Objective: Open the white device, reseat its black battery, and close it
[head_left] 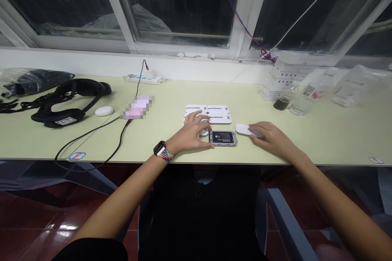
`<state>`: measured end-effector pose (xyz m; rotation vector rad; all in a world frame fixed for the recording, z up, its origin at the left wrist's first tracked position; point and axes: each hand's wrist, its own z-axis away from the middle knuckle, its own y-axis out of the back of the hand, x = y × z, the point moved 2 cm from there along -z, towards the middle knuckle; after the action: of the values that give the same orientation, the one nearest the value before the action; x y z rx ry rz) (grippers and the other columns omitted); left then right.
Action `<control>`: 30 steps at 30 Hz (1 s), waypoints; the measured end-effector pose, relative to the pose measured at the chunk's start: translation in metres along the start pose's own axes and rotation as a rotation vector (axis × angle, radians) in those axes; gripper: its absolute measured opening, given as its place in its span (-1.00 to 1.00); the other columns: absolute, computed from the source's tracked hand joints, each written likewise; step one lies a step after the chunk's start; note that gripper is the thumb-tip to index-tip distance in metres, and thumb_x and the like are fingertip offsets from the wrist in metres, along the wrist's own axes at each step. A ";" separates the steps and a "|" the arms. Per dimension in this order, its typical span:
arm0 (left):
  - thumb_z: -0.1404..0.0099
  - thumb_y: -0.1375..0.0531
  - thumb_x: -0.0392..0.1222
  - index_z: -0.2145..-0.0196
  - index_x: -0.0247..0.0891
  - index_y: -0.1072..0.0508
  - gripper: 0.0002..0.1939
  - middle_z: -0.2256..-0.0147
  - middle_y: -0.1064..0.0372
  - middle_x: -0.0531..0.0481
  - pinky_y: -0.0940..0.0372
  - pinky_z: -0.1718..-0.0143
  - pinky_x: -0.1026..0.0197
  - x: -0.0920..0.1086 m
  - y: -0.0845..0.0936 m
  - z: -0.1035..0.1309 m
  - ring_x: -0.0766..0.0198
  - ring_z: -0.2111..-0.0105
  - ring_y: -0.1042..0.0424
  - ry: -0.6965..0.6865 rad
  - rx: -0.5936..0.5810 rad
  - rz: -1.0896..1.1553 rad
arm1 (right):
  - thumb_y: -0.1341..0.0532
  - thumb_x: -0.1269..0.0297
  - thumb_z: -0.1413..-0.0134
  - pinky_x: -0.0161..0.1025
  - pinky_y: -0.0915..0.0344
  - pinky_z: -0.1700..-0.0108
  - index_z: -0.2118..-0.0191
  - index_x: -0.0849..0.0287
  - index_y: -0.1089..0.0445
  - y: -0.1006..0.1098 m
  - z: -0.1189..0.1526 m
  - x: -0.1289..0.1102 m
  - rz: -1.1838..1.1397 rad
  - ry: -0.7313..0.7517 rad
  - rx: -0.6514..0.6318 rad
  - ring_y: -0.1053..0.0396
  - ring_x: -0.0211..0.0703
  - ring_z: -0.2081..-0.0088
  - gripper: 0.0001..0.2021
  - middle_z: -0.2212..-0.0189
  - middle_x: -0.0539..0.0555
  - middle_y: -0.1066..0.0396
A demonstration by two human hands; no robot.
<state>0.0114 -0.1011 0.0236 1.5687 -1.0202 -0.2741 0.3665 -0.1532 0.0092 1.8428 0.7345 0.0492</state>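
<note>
A small grey rounded device (233, 139) lies on the table with its inside exposed, showing a black battery (222, 137) marked 3000mAh. My left hand (191, 133) grips its left end between thumb and index finger, the other fingers spread over white cases behind. Just to the right, my right hand (269, 138) holds the right end of a thin white cover (241, 129), fingers over the top and thumb at the near edge. Behind the device sit several white cases (219, 119) with black lines and a W mark, side by side; my left hand partly hides some.
A black headset (73, 102), a white oval object (104, 111) and a blurred-out phone-like item (137, 108) on a black cable (92, 130) lie left. A dark-liquid cup (281, 103), a clear bottle (306, 96) and stacked white boxes (275, 79) stand right.
</note>
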 end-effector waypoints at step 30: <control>-0.15 -0.54 0.26 0.05 -0.08 -0.55 -0.44 -0.38 -0.32 -0.14 0.06 -0.50 -0.49 0.002 0.000 -0.001 -0.41 -0.54 0.09 -0.023 0.002 -0.004 | -0.10 0.14 -0.52 0.01 -0.38 -0.01 0.05 0.07 -0.51 -0.047 -0.064 -0.067 -0.290 0.028 -0.169 -0.43 0.04 0.07 -0.76 0.08 0.15 -0.43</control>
<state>0.0133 -0.1019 0.0243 1.5726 -1.0353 -0.2942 0.2670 -0.1235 0.0152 1.5636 0.9802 -0.0501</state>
